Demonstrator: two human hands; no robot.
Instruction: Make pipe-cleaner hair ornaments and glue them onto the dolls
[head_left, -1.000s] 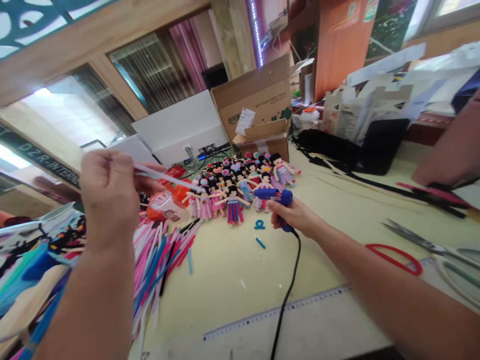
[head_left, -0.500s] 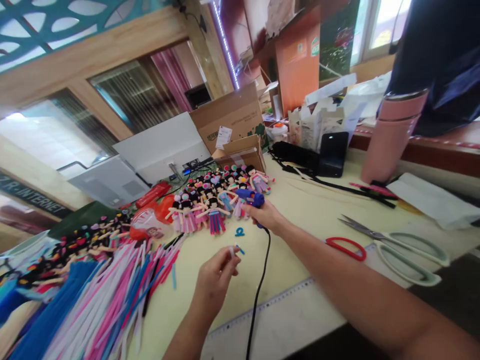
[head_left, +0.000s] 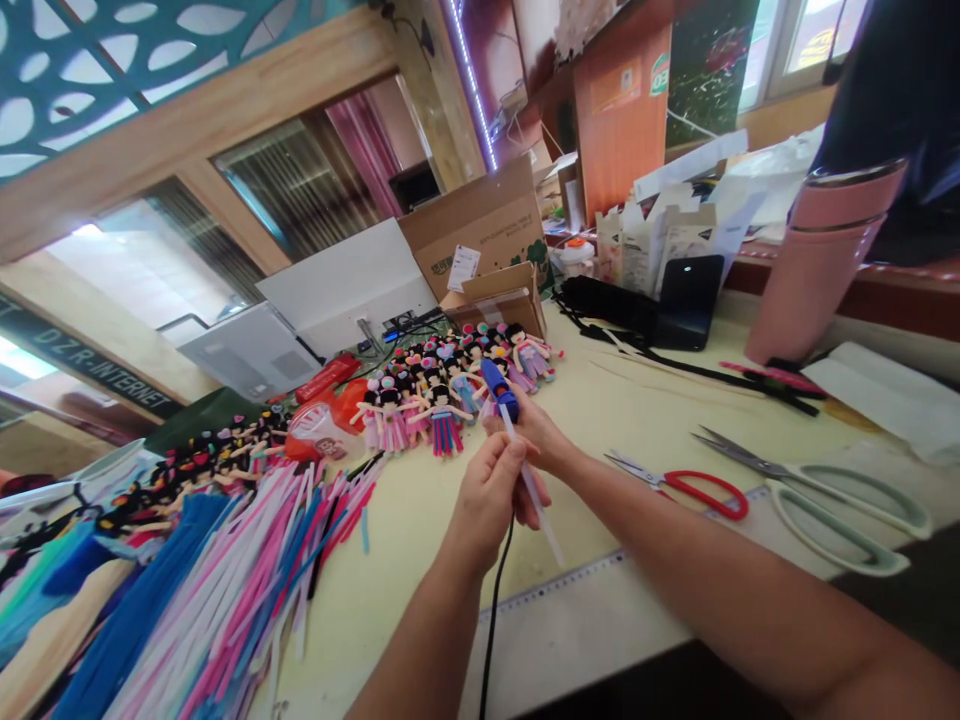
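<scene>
My right hand [head_left: 536,440] is wrapped round a blue glue gun [head_left: 498,388], whose black cord [head_left: 496,610] runs down toward the table's front edge. Close against it, my left hand [head_left: 491,490] pinches a long translucent white glue stick [head_left: 541,515]. The stick's upper end meets the back of the gun, and its lower end points down to the right. Several small dolls [head_left: 442,420] in striped and pink skirts stand or lie just behind the hands. The small blue curled piece seen earlier is hidden now.
Red-handled scissors [head_left: 705,490] and large pale-green-handled scissors [head_left: 840,510] lie at right, near a ruler [head_left: 570,582]. Bundles of coloured fuzzy strips [head_left: 217,590] cover the left. Cardboard boxes [head_left: 480,240], a black phone [head_left: 688,305] and a pink bottle [head_left: 825,265] stand behind.
My left hand has moved up and right to the gun, and the long glue stick now shows in it. The gun has turned in my right hand. The view has shifted slightly.
</scene>
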